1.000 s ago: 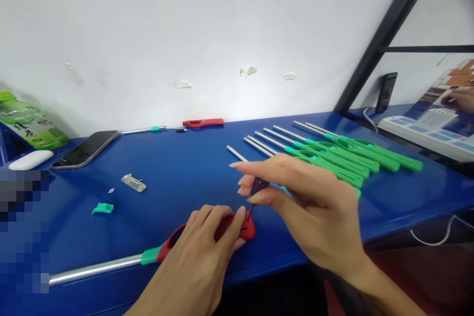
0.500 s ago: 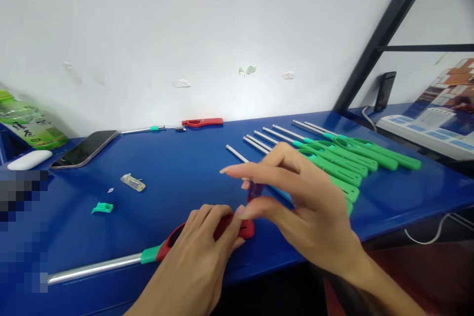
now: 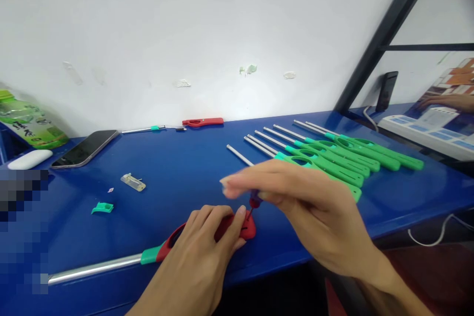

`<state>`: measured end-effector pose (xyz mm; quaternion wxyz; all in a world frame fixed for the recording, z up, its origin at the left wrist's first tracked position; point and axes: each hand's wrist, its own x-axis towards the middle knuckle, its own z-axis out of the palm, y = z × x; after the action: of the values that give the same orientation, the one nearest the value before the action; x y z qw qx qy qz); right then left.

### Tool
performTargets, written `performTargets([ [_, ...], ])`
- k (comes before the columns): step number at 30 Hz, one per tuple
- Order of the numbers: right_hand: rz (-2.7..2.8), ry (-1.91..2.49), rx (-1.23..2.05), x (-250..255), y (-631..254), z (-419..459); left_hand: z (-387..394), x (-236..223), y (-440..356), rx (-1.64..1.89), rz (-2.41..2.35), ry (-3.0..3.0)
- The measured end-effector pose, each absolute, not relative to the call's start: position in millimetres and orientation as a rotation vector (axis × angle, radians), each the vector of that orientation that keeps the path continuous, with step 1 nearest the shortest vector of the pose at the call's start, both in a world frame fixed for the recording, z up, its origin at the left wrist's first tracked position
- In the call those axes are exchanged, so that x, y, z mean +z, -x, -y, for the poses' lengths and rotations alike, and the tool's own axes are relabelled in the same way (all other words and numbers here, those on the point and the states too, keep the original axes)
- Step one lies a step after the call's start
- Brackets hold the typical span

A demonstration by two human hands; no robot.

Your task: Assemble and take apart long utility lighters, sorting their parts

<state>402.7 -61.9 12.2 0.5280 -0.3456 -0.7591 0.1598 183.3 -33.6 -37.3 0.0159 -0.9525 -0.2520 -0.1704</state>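
My left hand (image 3: 203,247) presses a red long-necked lighter (image 3: 249,228) flat against the blue table, fingers wrapped over its handle. The lighter's green collar (image 3: 151,255) and silver tube (image 3: 99,265) stretch out to the left. In my right hand (image 3: 314,207) is a small screwdriver (image 3: 255,201) with a dark purple and red handle, mostly hidden by the fingers. Its thin shaft points down at the handle's end, near a slot. Beyond my right hand lies a row of several green lighters (image 3: 333,158) with silver tubes.
A clear fuel tank (image 3: 133,182) and a green trigger piece (image 3: 102,208) lie to the left. Against the wall are a red handle shell (image 3: 203,122) and a thin tube (image 3: 142,129). A phone (image 3: 87,149), white case (image 3: 30,160) and green bottle (image 3: 31,121) stand far left. Another person's hand (image 3: 450,102) shows far right.
My right hand's fingers have shifted around the screwdriver handle, curling and then extending over it. My left hand and the red lighter stay in place. Another person's hand reappears at the right.
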Motion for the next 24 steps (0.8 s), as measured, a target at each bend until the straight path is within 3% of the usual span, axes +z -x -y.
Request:
performTargets([
  [7,1.704,0.944,0.122,10.7,-403.0,61.0,32.2,-41.8,-183.5,-0.537,0.790,2.947],
  [12,1.827,0.864,0.335,13.3,-405.3,64.1,32.8,-40.3,-182.8,-0.534,0.781,2.959],
  [19,1.742,0.919,0.170,10.5,-396.6,61.4,33.8,-38.5,-186.0,-0.580,0.763,2.934],
  [24,1.804,0.799,0.363,10.5,-397.1,65.4,31.1,-41.0,-188.4,-0.593,0.695,2.875],
])
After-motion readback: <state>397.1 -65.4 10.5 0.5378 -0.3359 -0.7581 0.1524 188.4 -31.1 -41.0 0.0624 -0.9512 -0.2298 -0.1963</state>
